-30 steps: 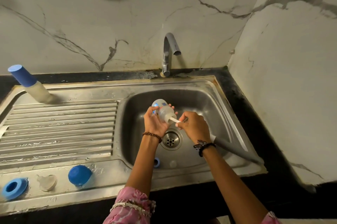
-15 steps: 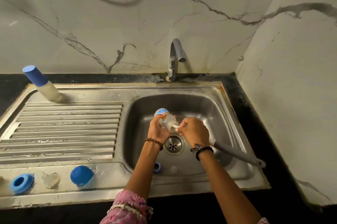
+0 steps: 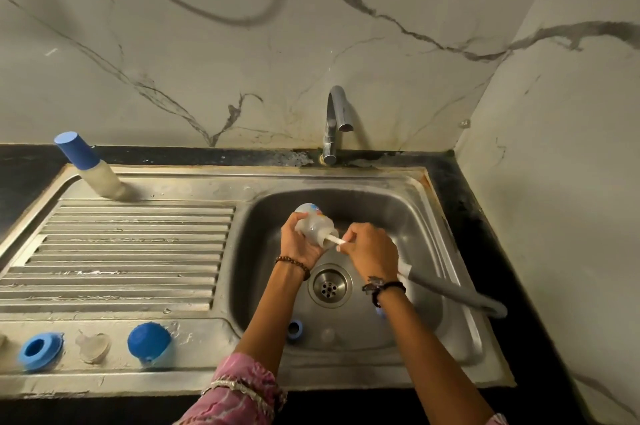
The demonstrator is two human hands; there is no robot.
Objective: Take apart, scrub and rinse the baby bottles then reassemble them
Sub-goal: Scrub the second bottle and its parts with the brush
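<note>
Over the steel sink basin, left hand grips a clear baby bottle, held tilted, mouth toward the right hand. Right hand is closed round a bottle brush, its white stem entering the bottle mouth. Bottle carries a blue-and-orange print; no wording legible. On the near ledge: blue ring, clear teat, blue cap. A second capped bottle stands on the drainboard's far corner.

brush head hidden inside bottle, blue ring behind wrist
</note>
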